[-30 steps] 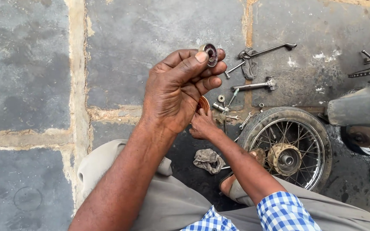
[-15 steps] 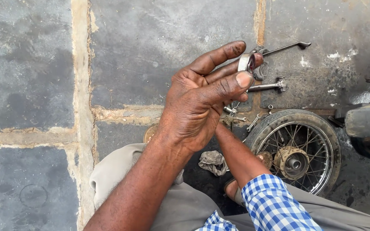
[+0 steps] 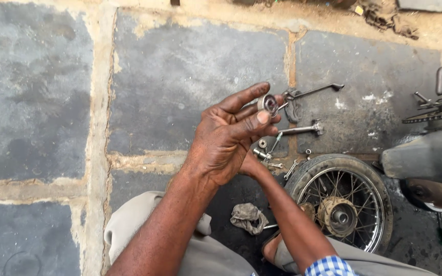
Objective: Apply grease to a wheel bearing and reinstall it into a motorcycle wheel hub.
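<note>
Item 1: small metal bearing (image 3: 268, 104), pinched between my left hand (image 3: 226, 140) thumb and fingertips, raised above the spoked wheel (image 3: 341, 202). Right hand (image 3: 249, 164) hidden behind; its grip I cannot tell. Best handled by the rim, turned slowly, kept level.

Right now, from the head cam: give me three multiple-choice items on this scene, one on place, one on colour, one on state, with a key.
1. Where does the spoked wheel lie?
A. flat on the stone floor, right of the person's arms
B. leaning on a wall
C. on a bench

2. What colour is the crumpled rag?
A. red
B. grey
C. yellow

3. What is the left hand doing?
A. resting flat on the floor
B. holding a wrench
C. pinching a small round metal bearing in its fingertips

Key: 1 A, the wheel lies on the floor; 2 B, dull grey cloth; 3 C, the bearing sits between thumb and fingers.
</note>
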